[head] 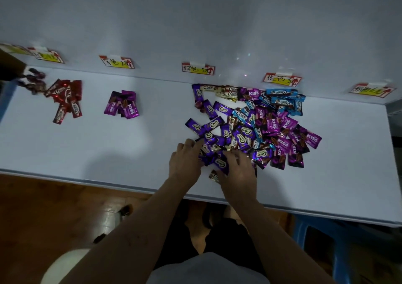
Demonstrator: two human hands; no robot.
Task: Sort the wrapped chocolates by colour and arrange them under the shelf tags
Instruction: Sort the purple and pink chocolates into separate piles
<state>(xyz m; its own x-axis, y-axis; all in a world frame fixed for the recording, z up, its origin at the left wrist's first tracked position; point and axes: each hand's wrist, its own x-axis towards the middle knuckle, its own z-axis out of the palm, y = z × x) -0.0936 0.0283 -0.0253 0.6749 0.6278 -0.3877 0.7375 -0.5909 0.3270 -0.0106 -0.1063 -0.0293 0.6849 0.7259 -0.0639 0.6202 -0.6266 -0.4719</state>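
Note:
A big mixed pile of wrapped chocolates (pixel 256 127) lies right of centre on the white table (pixel 108 149): purple, magenta, blue and cream wrappers. My left hand (pixel 185 162) and my right hand (pixel 237 170) both rest on the pile's near edge, fingers curled among dark purple wrappers (pixel 219 162). Whether either hand grips one is not plain. A sorted red group (pixel 65 99) lies under the far-left tag (pixel 49 56). A small magenta group (pixel 123 105) lies under the second tag (pixel 117 62). Blue ones (pixel 287 101) gather below the blue tag (pixel 282 80).
Two more tags hang on the back wall, one in the middle (pixel 198 68) and one at far right (pixel 372 90). Dark twisted sweets (pixel 34 81) sit at the far left edge. A cream wrapper (pixel 214 176) lies near the table's front edge. Wooden floor and a blue stool (pixel 322 240) are below.

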